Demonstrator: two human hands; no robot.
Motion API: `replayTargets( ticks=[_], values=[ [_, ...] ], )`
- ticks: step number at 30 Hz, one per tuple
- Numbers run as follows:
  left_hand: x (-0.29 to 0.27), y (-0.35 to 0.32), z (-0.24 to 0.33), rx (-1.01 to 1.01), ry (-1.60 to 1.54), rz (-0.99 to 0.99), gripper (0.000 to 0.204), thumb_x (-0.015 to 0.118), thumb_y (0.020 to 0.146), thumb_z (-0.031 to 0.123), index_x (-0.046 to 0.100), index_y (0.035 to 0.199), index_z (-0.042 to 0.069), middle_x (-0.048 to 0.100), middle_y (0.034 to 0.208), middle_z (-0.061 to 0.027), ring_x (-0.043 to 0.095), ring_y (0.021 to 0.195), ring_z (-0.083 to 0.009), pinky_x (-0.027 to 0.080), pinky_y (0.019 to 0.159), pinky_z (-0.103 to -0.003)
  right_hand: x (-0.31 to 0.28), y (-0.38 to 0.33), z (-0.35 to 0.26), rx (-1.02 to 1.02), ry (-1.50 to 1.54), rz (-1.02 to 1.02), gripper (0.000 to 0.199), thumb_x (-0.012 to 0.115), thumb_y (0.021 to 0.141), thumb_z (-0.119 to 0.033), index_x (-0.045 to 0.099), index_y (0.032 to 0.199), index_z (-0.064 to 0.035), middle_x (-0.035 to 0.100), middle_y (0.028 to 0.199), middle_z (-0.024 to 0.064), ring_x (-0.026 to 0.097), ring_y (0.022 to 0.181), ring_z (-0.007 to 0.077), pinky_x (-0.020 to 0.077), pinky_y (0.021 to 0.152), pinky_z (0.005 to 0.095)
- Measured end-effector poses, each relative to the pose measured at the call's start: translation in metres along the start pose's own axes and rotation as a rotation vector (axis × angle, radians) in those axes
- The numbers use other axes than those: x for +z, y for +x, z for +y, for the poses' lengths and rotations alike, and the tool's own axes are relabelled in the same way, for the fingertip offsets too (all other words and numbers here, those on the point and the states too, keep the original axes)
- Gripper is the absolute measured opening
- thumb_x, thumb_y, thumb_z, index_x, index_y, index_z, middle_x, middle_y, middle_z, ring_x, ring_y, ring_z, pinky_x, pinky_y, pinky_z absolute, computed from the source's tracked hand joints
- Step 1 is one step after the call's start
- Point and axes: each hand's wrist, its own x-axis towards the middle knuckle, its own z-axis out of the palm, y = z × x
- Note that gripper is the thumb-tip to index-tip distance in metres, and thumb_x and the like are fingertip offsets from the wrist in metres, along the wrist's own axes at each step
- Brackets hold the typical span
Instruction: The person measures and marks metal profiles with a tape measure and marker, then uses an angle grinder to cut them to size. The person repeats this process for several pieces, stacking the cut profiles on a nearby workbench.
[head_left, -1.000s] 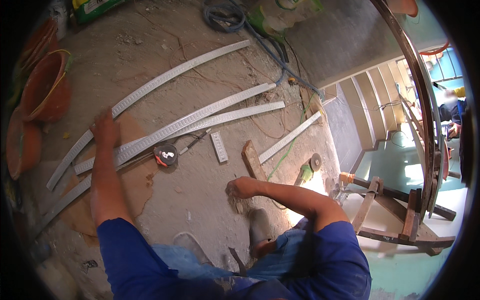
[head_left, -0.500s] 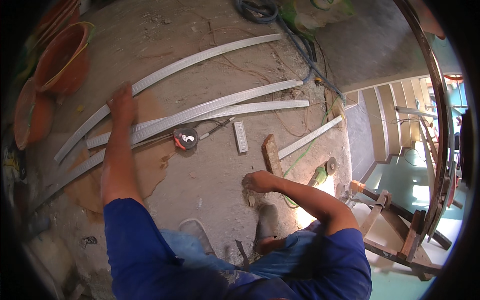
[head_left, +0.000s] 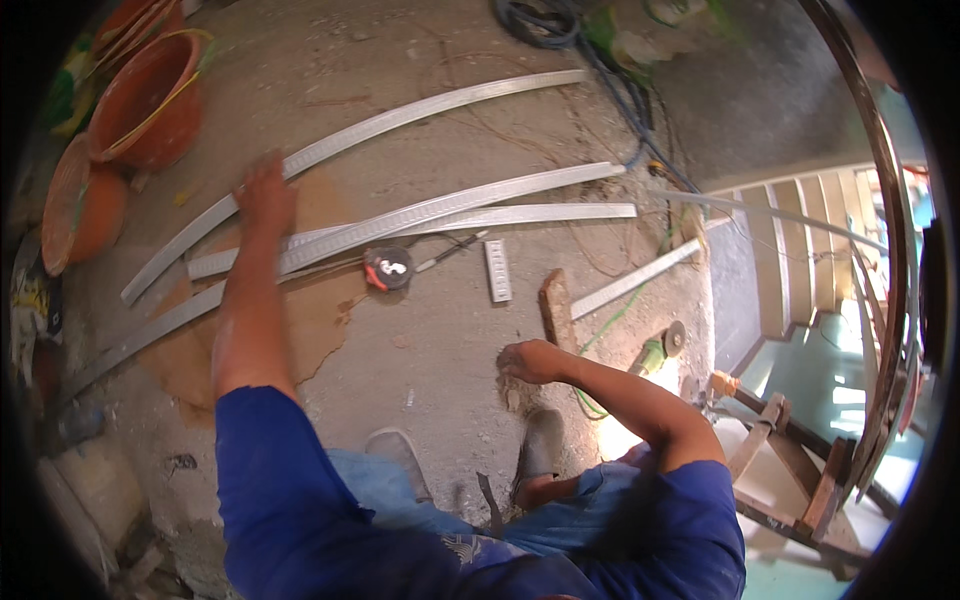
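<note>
My left hand (head_left: 266,198) is over the far long metal channel strip (head_left: 400,117), its fingers stretched out and slightly blurred. It seems to touch the strip, but the contact is hidden. Below it, two more metal strips cross: one longer strip (head_left: 450,208) lies over another strip (head_left: 540,215). Close to my right foot, my right hand (head_left: 532,361) is low over the floor with curled fingers. Whatever they hold, if anything, is hidden. Ahead of that hand lie a short slotted metal piece (head_left: 498,270) and a wooden block (head_left: 556,308).
A tape measure (head_left: 388,270) and a pen-like tool (head_left: 450,252) lie mid-floor. To the right are a short strip (head_left: 640,278) and a green angle grinder (head_left: 658,348) with its cord. Orange buckets (head_left: 150,100) stand far left; a wooden frame (head_left: 790,450) and steps (head_left: 800,250) are at right.
The whole view has shifted slightly. My left hand's fingers look more stretched out. Over the steps at right, a thin grey bar now reaches further left. My right hand stays low in place.
</note>
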Motion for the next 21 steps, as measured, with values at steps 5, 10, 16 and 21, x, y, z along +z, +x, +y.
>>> replayTargets(
  ticks=[5,10,16,21],
  values=[
    [-0.020,-0.012,0.001,-0.014,0.005,-0.066,0.073,0.068,0.090,0.031,0.033,0.153,0.018,0.038,0.156,-0.0102,0.035,0.144,-0.0320,0.027,0.114,-0.061,-0.003,0.007,-0.002,0.078,-0.037,0.011,0.032,0.064,0.086,-0.026,0.069,0.112,-0.0088,0.070,0.105,0.0194,0.066,0.101,0.0387,0.0517,0.090,0.0461],
    [-0.035,-0.020,-0.001,-0.022,0.042,-0.098,0.075,0.069,0.090,0.030,0.032,0.154,0.016,0.035,0.158,-0.0100,0.034,0.144,-0.0318,0.028,0.114,-0.060,-0.004,0.002,-0.006,0.071,0.014,0.056,0.030,0.065,0.085,-0.027,0.071,0.108,-0.0092,0.071,0.103,0.0192,0.067,0.100,0.0381,0.0520,0.090,0.0451],
    [-0.039,-0.025,0.011,0.017,0.030,-0.100,0.076,0.071,0.089,0.026,0.032,0.153,0.015,0.035,0.157,-0.0101,0.033,0.144,-0.0317,0.029,0.114,-0.060,-0.006,-0.007,-0.001,0.065,0.018,0.078,0.030,0.066,0.084,-0.027,0.071,0.107,-0.0079,0.071,0.105,0.0179,0.067,0.102,0.0370,0.0519,0.090,0.0443],
    [-0.030,-0.025,0.015,0.056,0.007,-0.054,0.075,0.072,0.087,0.024,0.035,0.151,0.013,0.039,0.154,-0.0132,0.036,0.142,-0.0330,0.031,0.113,-0.057,-0.007,-0.009,-0.003,0.080,0.008,0.099,0.030,0.066,0.084,-0.027,0.072,0.106,-0.0076,0.071,0.106,0.0172,0.067,0.103,0.0360,0.0519,0.090,0.0438]
  ],
)
